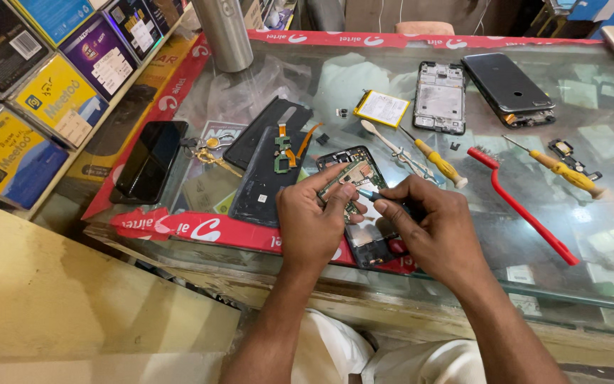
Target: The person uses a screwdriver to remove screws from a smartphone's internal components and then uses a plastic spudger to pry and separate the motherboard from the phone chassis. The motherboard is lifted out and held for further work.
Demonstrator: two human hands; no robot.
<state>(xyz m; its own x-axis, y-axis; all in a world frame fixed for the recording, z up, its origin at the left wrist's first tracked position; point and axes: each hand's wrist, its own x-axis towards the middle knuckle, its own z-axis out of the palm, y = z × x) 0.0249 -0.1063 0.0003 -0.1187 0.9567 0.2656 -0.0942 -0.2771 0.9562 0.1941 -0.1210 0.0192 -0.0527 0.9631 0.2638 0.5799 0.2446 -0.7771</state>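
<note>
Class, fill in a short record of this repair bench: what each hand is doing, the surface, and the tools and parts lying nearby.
Left hand: steadies an opened phone
Right hand: holds a thin blue-tipped tool to the phone's board
Surface: glass counter
Tools nearby: two yellow screwdrivers, red brush
Parts nearby: battery, phone frame, black phone

Tool tip (pixel 361 191) under fingers; steel cylinder (pixel 224 32) cropped

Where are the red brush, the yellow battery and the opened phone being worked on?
red brush (pixel 527 217): head view, middle of its long handle.
yellow battery (pixel 382 108): head view, centre of its face.
opened phone (pixel 346 162): head view, exposed upper board.
</note>
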